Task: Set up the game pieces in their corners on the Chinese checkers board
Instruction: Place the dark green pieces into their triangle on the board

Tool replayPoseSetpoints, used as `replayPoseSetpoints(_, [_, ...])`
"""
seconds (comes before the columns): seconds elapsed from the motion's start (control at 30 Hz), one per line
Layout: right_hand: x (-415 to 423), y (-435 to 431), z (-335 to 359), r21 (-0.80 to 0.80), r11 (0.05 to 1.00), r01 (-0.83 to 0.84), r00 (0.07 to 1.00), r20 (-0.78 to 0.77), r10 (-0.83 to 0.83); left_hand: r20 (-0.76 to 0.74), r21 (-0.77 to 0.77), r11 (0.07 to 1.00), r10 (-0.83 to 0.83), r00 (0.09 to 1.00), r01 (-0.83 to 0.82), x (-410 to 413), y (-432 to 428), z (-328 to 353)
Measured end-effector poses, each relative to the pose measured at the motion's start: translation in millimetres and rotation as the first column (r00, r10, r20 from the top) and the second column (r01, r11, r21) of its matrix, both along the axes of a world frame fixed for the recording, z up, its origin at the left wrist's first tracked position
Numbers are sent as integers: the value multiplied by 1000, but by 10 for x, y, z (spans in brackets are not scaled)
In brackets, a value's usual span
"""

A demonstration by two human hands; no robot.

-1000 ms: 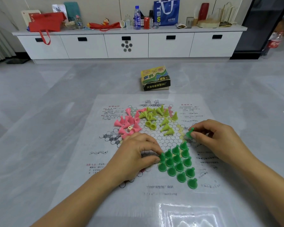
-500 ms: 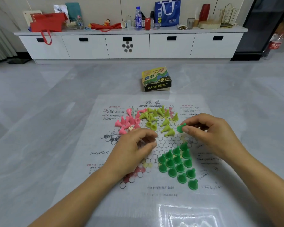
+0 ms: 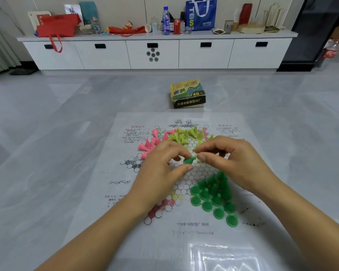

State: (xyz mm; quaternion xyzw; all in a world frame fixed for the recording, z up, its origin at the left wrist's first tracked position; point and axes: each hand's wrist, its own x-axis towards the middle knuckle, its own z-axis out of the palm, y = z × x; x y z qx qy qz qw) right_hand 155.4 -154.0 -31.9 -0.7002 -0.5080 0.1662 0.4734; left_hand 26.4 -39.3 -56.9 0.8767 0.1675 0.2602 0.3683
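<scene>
A paper Chinese checkers board (image 3: pixel 184 227) lies flat on the grey floor. Several dark green pieces (image 3: pixel 213 194) stand in the board's near right corner. Pink pieces (image 3: pixel 149 143) and yellow-green pieces (image 3: pixel 186 133) lie jumbled at the far side. Over the board's middle, my right hand (image 3: pixel 231 163) pinches one dark green piece (image 3: pixel 189 160) by its tip, held sideways. My left hand (image 3: pixel 162 171) is right beside it, thumb and fingers curled around the piece's base; whether they touch it is unclear.
The game's cardboard box (image 3: pixel 187 93) sits on the floor just beyond the board. A clear plastic bag (image 3: pixel 219 257) lies at the board's near edge. A long white cabinet (image 3: pixel 155 53) with bags, bottles and cans on top runs along the far wall.
My right hand carried the green piece left from the right side to the board's middle. My left hand left the green group and rose to meet it.
</scene>
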Motion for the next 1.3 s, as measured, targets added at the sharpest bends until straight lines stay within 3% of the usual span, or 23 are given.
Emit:
replayPoseSetpoints(0.1, [127,-49,-14,-34,997,70,997,-19,-71,-46,-48,999,4,999,-6,-77,39,-30])
replayPoseSetpoints(0.3, [336,-185,-140,-135,974,180,982,-30,-186,-127,33,998,-49,991,54,-221,86,-132])
replayPoseSetpoints(0.7, [369,-284,-230,-235,954,187,982,43,-182,-142,105,987,-109,984,125,-258,72,-215])
replayPoseSetpoints(1.3, [357,-287,-223,-283,944,168,986,38,-164,-155,66,984,-154,976,165,-261,84,-278])
